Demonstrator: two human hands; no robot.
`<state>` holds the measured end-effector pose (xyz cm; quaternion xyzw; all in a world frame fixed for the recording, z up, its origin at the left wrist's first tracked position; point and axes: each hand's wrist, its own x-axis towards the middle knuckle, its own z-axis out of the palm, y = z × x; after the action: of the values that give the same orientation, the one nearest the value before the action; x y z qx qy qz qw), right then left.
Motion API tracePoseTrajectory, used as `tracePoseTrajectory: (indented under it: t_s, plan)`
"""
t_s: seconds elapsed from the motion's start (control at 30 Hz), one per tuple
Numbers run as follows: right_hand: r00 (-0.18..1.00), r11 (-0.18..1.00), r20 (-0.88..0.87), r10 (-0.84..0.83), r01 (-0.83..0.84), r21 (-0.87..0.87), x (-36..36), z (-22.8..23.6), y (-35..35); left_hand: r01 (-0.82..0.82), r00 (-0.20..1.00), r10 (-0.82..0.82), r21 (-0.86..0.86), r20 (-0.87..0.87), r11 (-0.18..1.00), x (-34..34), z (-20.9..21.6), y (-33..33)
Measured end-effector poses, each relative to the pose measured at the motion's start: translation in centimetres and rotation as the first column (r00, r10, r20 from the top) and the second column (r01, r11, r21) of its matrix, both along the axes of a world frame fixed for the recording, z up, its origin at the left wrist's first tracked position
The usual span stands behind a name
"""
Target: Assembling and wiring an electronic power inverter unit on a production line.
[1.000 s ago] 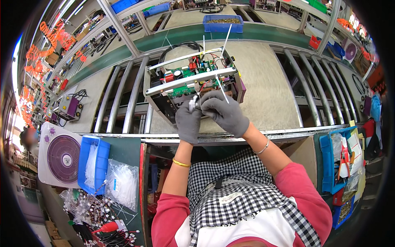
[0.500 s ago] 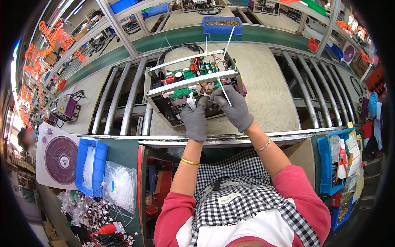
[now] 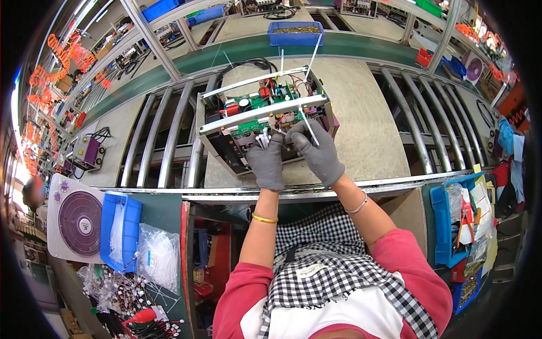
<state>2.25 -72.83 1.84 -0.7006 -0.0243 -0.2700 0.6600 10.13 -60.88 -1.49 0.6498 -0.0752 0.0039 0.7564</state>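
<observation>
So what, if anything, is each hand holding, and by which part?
Left hand: a white bundle, gripped below its protruding ends. Right hand: cannot be told.

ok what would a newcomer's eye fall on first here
Probably the open metal-framed unit with green circuit boards, upper centre, the grey-gloved left hand and right hand at its near side. Then the boxy white-and-purple fan at left and coiled orange hoses, upper left.

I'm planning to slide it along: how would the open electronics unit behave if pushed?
The unit is probably stiff, given its silver rails. Its exposed green board looks fragile. Boxy and broad, it seems unlikely to roll.
</observation>
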Motion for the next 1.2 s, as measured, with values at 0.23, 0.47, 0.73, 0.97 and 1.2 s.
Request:
tracePoseTrajectory:
  t_s: [0.23,0.47,0.73,0.97,1.2]
  plan:
    - [0.990,0.975,0.094,-0.102,0.118,-0.191,-0.4,0.2,-1.7,0.038,0.997,-0.046,-0.122,-0.060,0.992,0.1,-0.3,-1.6]
    - [0.966,0.842,-0.152,0.209,-0.099,0.531,-1.6,0.6,1.4,0.119,0.993,-0.111,-0.269,0.042,0.956,0.5,-2.1,-2.1]
    - [0.908,0.688,-0.184,0.376,-0.141,0.712,-2.4,1.7,-1.1,0.083,0.996,-0.084,-0.206,0.004,0.975,-0.5,-1.5,-2.7]
    - [0.826,0.310,-0.005,0.564,-0.206,0.928,-2.2,1.9,2.5,0.098,0.995,-0.088,-0.268,0.050,0.958,0.6,-3.9,-2.8]
    - [0.843,0.303,-0.054,0.535,-0.132,0.944,-1.1,4.0,4.1,0.132,0.991,-0.126,-0.300,0.040,0.945,1.0,-6.0,-2.5]
